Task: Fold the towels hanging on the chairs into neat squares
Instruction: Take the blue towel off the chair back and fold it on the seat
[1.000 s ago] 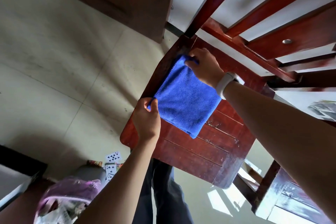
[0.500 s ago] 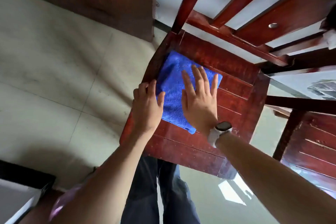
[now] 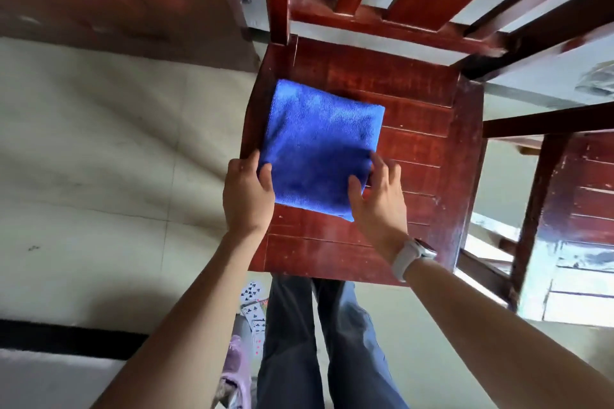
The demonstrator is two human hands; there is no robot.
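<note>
Gripping the blue towel (image 3: 319, 149) at its near corners now instead of pressing flat on top, left hand (image 3: 247, 196) and right hand (image 3: 378, 199) each pinch it; folded square, it lies on the chair seat (image 3: 415, 129), probably finished.

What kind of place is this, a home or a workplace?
Probably a room in a home, though that is not certain. A worn red wooden chair stands on a pale tiled floor, a folded blue towel lies on its seat, and playing cards lie scattered on the floor.
</note>
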